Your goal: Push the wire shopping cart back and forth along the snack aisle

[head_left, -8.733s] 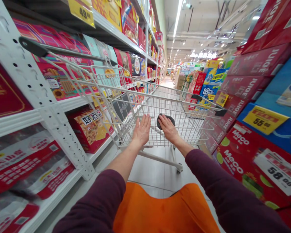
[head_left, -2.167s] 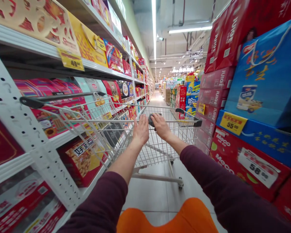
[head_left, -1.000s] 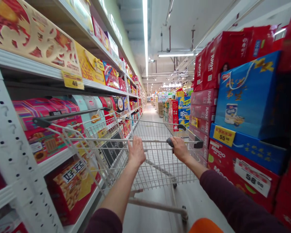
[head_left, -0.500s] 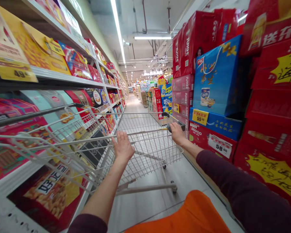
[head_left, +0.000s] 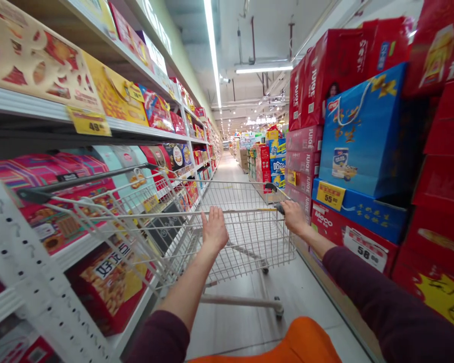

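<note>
Left hand (head_left: 214, 232) open, fingers spread, at the handle of a wire shopping cart (head_left: 245, 247), contact hard to make out; right hand (head_left: 294, 218) curled on a grey grip (head_left: 280, 208), mostly hidden. Orange cloth (head_left: 302, 343) is cut off below; boxed snacks (head_left: 109, 272) and red Meco cartons (head_left: 348, 227) flank the cart.

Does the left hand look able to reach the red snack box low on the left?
Probably: the left hand is open and free, but must pass over the wire shopping cart to get to the red snack box.

Cart (head_left: 249, 242) farther back along the aisle
</note>
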### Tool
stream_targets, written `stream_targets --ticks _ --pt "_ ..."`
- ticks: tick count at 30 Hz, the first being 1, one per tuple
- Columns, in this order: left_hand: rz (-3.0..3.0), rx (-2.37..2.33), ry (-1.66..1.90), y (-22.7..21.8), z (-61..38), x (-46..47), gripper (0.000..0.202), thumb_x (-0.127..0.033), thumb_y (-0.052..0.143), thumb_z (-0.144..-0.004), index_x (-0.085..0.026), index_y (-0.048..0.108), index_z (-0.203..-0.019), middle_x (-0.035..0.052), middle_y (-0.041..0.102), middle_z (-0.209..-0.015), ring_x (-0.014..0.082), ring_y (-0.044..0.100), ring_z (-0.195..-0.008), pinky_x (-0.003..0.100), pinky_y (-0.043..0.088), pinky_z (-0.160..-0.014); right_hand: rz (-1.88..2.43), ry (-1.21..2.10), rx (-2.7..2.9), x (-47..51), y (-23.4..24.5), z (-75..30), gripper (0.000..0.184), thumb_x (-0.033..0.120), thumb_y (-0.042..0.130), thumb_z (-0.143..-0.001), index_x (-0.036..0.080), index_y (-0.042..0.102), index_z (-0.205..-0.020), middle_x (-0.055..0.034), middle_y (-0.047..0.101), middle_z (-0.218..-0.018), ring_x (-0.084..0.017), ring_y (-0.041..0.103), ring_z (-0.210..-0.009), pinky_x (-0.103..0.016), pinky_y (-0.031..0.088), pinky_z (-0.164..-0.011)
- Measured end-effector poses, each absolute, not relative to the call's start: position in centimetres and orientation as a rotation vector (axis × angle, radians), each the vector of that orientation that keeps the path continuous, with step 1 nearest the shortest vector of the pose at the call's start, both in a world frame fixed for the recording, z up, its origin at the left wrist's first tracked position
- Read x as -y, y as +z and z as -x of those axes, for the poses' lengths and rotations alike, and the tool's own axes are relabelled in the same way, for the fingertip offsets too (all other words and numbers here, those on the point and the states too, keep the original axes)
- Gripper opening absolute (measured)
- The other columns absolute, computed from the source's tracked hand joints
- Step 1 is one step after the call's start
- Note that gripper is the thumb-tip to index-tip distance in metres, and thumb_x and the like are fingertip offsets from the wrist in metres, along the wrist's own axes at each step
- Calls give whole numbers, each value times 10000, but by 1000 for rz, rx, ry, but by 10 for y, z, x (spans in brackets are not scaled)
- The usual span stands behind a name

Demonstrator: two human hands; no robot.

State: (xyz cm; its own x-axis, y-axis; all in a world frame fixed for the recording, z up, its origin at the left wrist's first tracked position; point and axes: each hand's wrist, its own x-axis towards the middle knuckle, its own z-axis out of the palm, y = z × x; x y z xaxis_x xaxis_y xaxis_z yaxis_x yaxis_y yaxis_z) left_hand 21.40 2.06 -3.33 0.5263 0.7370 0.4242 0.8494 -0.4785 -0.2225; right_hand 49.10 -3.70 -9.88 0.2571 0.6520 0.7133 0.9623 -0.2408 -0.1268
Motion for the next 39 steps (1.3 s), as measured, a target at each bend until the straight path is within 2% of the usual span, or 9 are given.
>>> stream_targets --ticks 8,15,19,25,29,33,36,39 --pt "2410 1228 -377 -47 -242 -15 720 -149 399 -709 -20 245 -1401 173 207 -1496 263 130 -1402 525 116 -1126 1699 -776 1524 1 -99 -426 416 16 368 -788 133 591 -1119 -133 615 -1078 -239 512 -1015 -377 354 -938" --pt "2425 1219 -406 -52 -237 -20 731 -176 426 -709 -39 247 -1405 149 213 -1501 256 123 -1404 522 100 -1130 1698 -845 1457 9 -110 -460 407 8 367 -781 122 602 -1094 -125 628 -1040 -234 516 -976 -364 368 -924" --pt "2420 1236 -469 -56 -242 -20 721 -188 454 -713 -24 271 -1391 170 225 -1493 275 138 -1400 533 115 -1124 1715 -851 1380 7 -112 -457 383 14 366 -792 97 613 -1073 -139 627 -1030 -239 511 -969 -373 361 -932" --pt "2528 1032 -690 -52 -273 -15 693 -104 415 -711 -69 287 -1391 138 248 -1494 230 173 -1395 468 181 -1130 1603 -789 1427 -14 -104 -413 390 43 371 -808 115 578 -1130 -137 617 -1062 -232 516 -1006 -399 356 -962" --pt "2723 914 -730 -45 -297 -13 622 -87 352 -764 -92 311 -1385 125 356 -1451 196 286 -1356 404 249 -1113 1483 -705 1443 -19 -104 -410 398 165 365 -863 119 478 -1242 -144 602 -1110 -245 515 -1063 -444 387 -950" --pt "2811 861 -762 -41 -309 -13 531 -124 316 -833 -109 350 -1362 117 540 -1299 181 491 -1190 347 355 -1029 1469 -644 1456 -11 -111 -419 556 216 405 -811 85 347 -1347 -196 512 -1278 -279 442 -1211 -507 352 -992" --pt "2717 899 -760 -39 -314 -11 479 -202 384 -853 -119 394 -1325 112 614 -1159 204 551 -1068 359 399 -961 1514 -644 1470 -2 -119 -425 660 186 416 -749 87 287 -1388 -204 444 -1357 -291 368 -1286 -556 286 -1027" --pt "2605 921 -708 -38 -322 -7 362 -303 441 -858 -154 522 -1178 104 625 -1045 234 552 -1016 416 381 -953 1494 -642 1513 7 -127 -433 704 206 428 -730 69 258 -1399 -216 419 -1375 -296 335 -1311 -566 270 -1035"
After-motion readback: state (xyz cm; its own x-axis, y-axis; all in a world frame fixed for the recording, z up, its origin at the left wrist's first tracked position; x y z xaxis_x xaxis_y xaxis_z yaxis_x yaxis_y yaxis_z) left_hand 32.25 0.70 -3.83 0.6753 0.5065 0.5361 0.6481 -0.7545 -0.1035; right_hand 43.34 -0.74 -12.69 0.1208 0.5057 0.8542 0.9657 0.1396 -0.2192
